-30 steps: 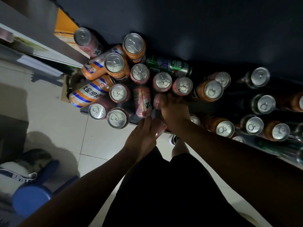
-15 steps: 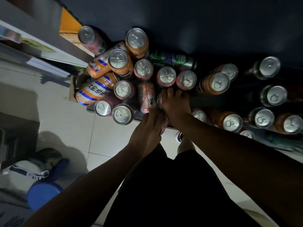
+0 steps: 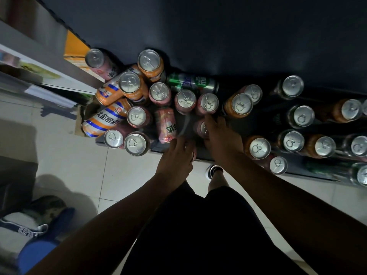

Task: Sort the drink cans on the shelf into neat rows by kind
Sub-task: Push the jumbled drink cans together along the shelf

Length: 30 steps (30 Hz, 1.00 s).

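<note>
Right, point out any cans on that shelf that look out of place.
Four lie on their sides among upright ones: a green aluminium can at the back, two orange cans with blue and white stripes at the left edge, and a pink can just beyond the left hand.

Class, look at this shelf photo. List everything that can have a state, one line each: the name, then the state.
Green can, lying on its side.
Striped can, lying on its side.
Lettered pink can, lying on its side.
Orange can, upright, unopened.
Right hand, gripping an upright pink can.
Left hand, at the shelf edge; grip hidden.
</note>
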{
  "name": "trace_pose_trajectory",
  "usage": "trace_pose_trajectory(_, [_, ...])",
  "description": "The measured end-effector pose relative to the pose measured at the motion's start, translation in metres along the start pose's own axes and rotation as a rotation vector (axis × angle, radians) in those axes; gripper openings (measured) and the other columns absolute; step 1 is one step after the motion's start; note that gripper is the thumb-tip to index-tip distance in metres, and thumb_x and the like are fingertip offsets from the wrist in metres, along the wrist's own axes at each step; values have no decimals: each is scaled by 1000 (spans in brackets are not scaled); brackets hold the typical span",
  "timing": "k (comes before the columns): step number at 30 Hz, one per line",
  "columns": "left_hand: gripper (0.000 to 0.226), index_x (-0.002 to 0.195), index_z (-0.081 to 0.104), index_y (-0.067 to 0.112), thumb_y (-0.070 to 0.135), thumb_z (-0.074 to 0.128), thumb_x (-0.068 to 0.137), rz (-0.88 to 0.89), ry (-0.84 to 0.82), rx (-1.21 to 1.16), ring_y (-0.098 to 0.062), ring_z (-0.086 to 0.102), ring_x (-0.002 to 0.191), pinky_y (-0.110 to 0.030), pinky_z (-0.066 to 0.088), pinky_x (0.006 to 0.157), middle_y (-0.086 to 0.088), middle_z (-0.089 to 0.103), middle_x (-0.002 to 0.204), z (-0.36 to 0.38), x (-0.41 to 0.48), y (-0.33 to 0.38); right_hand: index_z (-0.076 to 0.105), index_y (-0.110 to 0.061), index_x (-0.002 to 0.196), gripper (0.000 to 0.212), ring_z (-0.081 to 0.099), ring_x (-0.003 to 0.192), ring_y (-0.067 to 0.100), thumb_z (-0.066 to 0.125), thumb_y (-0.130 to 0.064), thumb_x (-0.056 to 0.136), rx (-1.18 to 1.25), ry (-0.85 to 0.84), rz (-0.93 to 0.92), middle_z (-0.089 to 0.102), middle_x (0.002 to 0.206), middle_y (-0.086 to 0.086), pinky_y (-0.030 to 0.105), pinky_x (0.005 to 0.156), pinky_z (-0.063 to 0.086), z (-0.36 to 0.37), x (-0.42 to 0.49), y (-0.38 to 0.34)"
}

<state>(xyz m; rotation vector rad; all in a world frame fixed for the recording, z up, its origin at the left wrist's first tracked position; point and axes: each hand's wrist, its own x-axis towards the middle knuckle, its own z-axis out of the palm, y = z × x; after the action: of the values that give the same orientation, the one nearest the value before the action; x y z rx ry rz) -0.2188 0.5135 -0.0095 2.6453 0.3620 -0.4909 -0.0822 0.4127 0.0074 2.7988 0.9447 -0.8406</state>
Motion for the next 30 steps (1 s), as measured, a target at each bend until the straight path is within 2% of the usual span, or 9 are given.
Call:
trace_pose_trajectory(5, [75, 124, 59, 10, 11, 86, 54, 6, 0, 37, -35, 57, 103, -36, 57, 70, -16, 56, 115, 2, 10, 9, 22, -20, 158, 72, 46, 133, 32, 59, -31, 98, 1, -16, -6, 35, 151, 10, 42, 83, 52, -8, -5, -1])
trace_pose_trajectory(8, [79, 129, 57, 11, 15, 89, 57, 38, -28, 40, -36, 57, 108, -35, 59, 70, -16, 55, 125, 2, 12, 10, 32, -20, 152, 63, 48, 130, 32, 57, -36, 97, -9, 10, -27, 39, 147, 8, 41, 79, 51, -18, -11, -4])
trace_pose_trajectory(11, [80, 135, 52, 12, 20, 91, 65, 50, -52, -16, -36, 55, 117, -41, 61, 81, -15, 52, 133, -3, 12, 8, 42, -19, 147, 54, 53, 127, 32, 56, -35, 97, 46, 111, -68, 48, 145, 6, 40, 76, 51, -28, -19, -7])
trace_pose_trajectory(14, [75, 140, 50, 12, 36, 83, 77, 48, -38, -99, -37, 51, 127, -50, 57, 89, -13, 47, 141, -11, 6, 3, 50, -18, 142, 47, 57, 122, 33, 56, -34, 98, 100, 215, -111, 53, 140, 6, 39, 72, 50, -41, -20, -9])
trace_pose_trajectory(18, [69, 144, 48, 17, 58, 58, 89, -91, 84, -39, -40, 52, 125, -53, 57, 85, -13, 44, 146, -14, -3, -3, 57, -11, 133, 43, 67, 104, 38, 63, -30, 94, 161, 394, -164, 63, 129, 11, 32, 65, 42, -61, -14, -13])
trace_pose_trajectory(20, [65, 146, 44, 19, 55, 48, 93, -143, 112, -19, -42, 46, 129, -55, 55, 88, -14, 37, 153, -15, -5, -5, 57, -9, 135, 47, 67, 103, 39, 62, -31, 94, 152, 451, -170, 64, 129, 13, 35, 68, 48, -71, -6, -14])
trace_pose_trajectory(22, [57, 144, 42, 18, 47, 49, 95, -175, 152, -30, -44, 45, 128, -56, 56, 86, -15, 36, 153, -16, -3, -6, 52, -10, 141, 51, 63, 112, 39, 56, -35, 98, 149, 426, -159, 60, 136, 14, 42, 80, 52, -81, 5, -14])
trace_pose_trajectory(25, [57, 144, 37, 20, 28, 63, 95, -232, 144, -34, -46, 43, 132, -59, 56, 86, -16, 30, 156, -15, 6, -5, 43, -14, 148, 54, 51, 128, 37, 46, -44, 104, 161, 288, -94, 49, 149, 12, 47, 97, 45, -93, 25, -12])
trace_pose_trajectory(30, [72, 152, 28, 22, 6, 63, 91, -359, 109, -138, -41, 30, 142, -55, 56, 92, -12, 17, 161, -19, 23, -1, 39, -17, 151, 60, 45, 136, 39, 37, -54, 104, 116, 92, 18, 45, 153, 15, 48, 103, 41, -104, 63, -10])
